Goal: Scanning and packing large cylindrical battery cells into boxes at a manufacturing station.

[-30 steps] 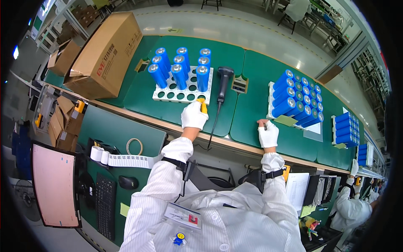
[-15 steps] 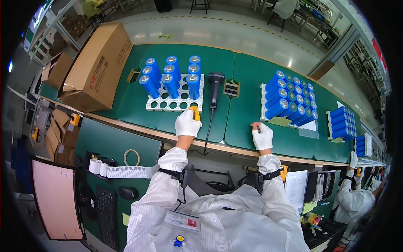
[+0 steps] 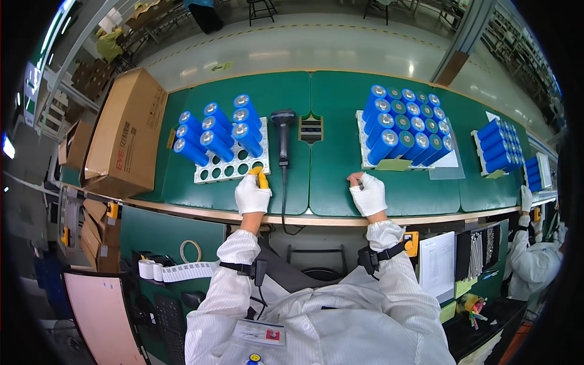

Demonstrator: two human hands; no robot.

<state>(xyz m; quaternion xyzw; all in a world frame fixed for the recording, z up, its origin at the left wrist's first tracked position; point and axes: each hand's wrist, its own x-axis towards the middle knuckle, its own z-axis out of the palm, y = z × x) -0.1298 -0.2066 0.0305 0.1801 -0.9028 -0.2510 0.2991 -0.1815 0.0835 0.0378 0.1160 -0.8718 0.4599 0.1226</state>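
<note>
While tray (image 3: 265, 149) white, carton (image 3: 126, 129) red-lettered.

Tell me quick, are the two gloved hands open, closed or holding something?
Left hand: yellow-covered fingers at a corner of the white battery tray; grip can't be told.
Right hand: curled closed, nothing visible in it.

Black straps (image 3: 395, 250) circle white pinstriped sleeves (image 3: 214, 307), and the gloves (image 3: 370, 196) are white.
</note>
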